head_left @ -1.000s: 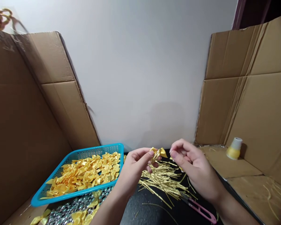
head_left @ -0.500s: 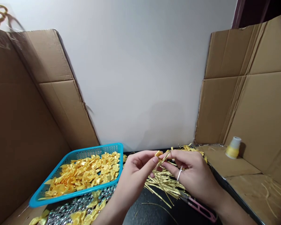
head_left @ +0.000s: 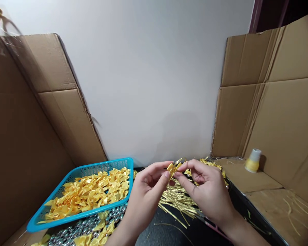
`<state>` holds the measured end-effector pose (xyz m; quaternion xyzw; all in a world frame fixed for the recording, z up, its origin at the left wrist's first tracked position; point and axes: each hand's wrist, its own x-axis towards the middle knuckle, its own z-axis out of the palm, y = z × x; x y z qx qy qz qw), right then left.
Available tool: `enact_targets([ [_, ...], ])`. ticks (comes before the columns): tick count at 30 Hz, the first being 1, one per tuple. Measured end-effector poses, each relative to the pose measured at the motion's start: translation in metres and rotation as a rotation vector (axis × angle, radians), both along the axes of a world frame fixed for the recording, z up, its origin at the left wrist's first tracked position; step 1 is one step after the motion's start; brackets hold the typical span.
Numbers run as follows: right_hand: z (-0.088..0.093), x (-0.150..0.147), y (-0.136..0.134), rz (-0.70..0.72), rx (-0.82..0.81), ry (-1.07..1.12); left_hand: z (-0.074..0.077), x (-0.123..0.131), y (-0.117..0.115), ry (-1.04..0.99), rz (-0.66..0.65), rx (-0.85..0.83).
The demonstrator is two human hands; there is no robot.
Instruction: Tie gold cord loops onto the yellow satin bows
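Observation:
A small yellow ribbon bow (head_left: 171,168) is pinched between the thumb and forefinger of my left hand (head_left: 147,193). Against the bow's right side, the thumb and forefinger of my right hand (head_left: 209,193) are closed on a thin gold tie, whose loop (head_left: 180,160) arches up behind the fingertips. Below both hands, a pile of cut gold ties (head_left: 178,201) lies on the black tabletop (head_left: 154,229). Scissors with a pink handle (head_left: 213,225) lie partly hidden under my right hand.
To the left, a blue plastic basket (head_left: 78,218) holds many yellow bows (head_left: 92,191). Silver beads (head_left: 74,229) and loose bows (head_left: 92,237) lie in front of it. Cardboard panels (head_left: 242,116) stand at both sides. A yellow-and-white cone-shaped object (head_left: 253,160) stands at the right.
My right fingers have shifted in close against the bow. The gold loop now rises behind it instead of hanging between the hands. More of the scissors is covered by my right hand.

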<state>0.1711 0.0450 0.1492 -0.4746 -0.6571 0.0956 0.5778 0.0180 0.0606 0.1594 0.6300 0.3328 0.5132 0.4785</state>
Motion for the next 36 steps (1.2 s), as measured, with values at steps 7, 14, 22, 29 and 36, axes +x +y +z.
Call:
enact_targets([
  [7, 0.001, -0.001, -0.001, 0.034, -0.041, 0.050, -0.005, -0.001, 0.002, 0.101, 0.061, 0.072],
  [14, 0.002, 0.006, -0.004, 0.141, 0.040, -0.019, -0.005, -0.003, 0.003, 0.082, -0.012, 0.082],
  [22, 0.005, 0.011, -0.007, 0.152, 0.190, 0.032, -0.005, -0.006, 0.003, 0.090, 0.019, 0.168],
  [29, 0.001, 0.010, -0.005, 0.225, 0.184, 0.032, -0.002, -0.005, -0.001, 0.136, 0.005, 0.237],
  [36, -0.001, 0.014, -0.005, 0.228, 0.181, 0.034, -0.004, -0.003, -0.002, -0.006, -0.024, 0.077],
])
